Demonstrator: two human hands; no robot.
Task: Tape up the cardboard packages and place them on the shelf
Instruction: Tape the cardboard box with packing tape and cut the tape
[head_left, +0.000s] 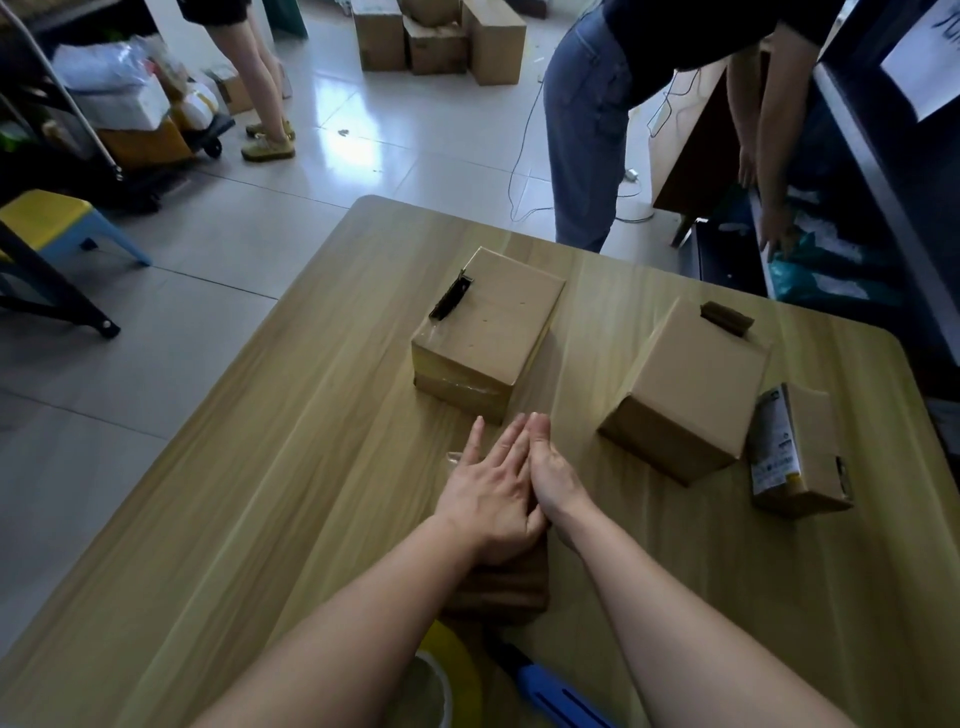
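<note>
A small cardboard box (501, 587) lies near the table's front edge, mostly hidden under my hands. My left hand (491, 493) rests flat on its top with the fingers stretched out. My right hand (553, 473) stands on edge against the left one, fingers straight and together, its thumb hidden. A bit of clear tape (453, 457) shows by my left little finger. Three more boxes lie beyond: one with a loose dark tape strip (488, 332), one tilted (685, 389), and a labelled one (800, 452) at the right edge. Dark shelving (883, 171) stands on the right.
A yellow tape roll (454, 660) with a blue handle (558, 696) lies at the front edge of the wooden table (260, 509). A person in jeans (587, 130) bends toward the shelving at the far right corner. Another person's legs (260, 78), a loaded cart (140, 119), a stool (57, 223) and floor boxes (441, 36) are behind.
</note>
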